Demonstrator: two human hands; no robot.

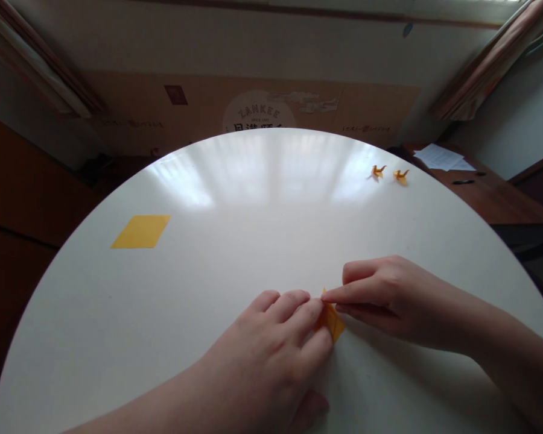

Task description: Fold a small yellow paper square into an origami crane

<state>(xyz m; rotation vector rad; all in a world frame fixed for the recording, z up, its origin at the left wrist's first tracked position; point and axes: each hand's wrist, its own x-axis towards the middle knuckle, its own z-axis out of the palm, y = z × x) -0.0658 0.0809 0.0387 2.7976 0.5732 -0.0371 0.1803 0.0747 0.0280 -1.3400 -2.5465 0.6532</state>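
A small piece of folded yellow origami paper point(337, 327) lies on the white table, partly hidden under my fingers. My left hand point(276, 343) rests over its left side, fingers curled and pressing it down. From the right, my right hand point(380, 295) reaches in with its index fingertip on the paper's upper corner. The thumb of that hand is just below, close to the paper's right edge, and its other fingers are folded in. How the underside of the paper is folded cannot be seen.
A flat yellow paper sheet point(140, 232) lies at the table's left. Two small folded paper cranes point(378, 172) stand near the far right edge. Beyond the round white table point(235, 241) are a cardboard panel point(199, 114) and a brown desk point(489, 199) with white papers point(443, 158).
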